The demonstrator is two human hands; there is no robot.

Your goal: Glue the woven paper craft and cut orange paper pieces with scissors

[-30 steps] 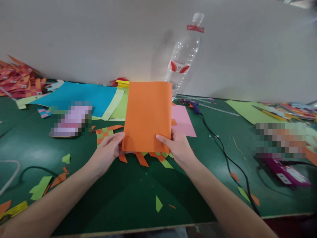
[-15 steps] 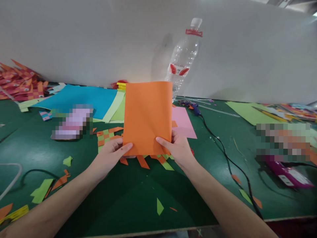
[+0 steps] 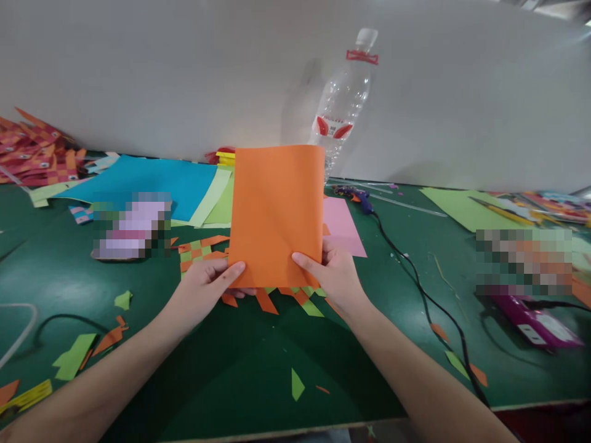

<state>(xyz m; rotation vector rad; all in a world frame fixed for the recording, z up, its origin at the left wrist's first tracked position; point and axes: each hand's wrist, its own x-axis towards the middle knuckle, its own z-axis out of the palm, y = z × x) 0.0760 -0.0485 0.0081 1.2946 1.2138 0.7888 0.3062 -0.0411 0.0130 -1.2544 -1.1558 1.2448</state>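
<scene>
An orange sheet of paper [image 3: 277, 209], bent over along its right side, stands upright in front of me. My left hand [image 3: 210, 283] pinches its lower left corner, thumb in front and fingers behind. At the lower right, my right hand [image 3: 339, 271] grips it the same way, the thumb lying on the front face. Behind the sheet, partly covered by it, lies a woven piece of orange and green paper strips [image 3: 196, 251], whose loose strip ends stick out below the sheet's bottom edge.
A clear plastic bottle [image 3: 344, 92] leans by the wall. Beside it lies a glue gun [image 3: 353, 195] with a black cord; pink paper [image 3: 344, 227] is nearby. Blue paper [image 3: 152, 178] and a phone [image 3: 133, 227] lie left. A purple power strip [image 3: 530, 320] is right. Paper scraps dot the green table [image 3: 258, 381].
The orange sheet's top edge has risen slightly and its right edge has shifted a little to the right. Both hands keep their hold on it.
</scene>
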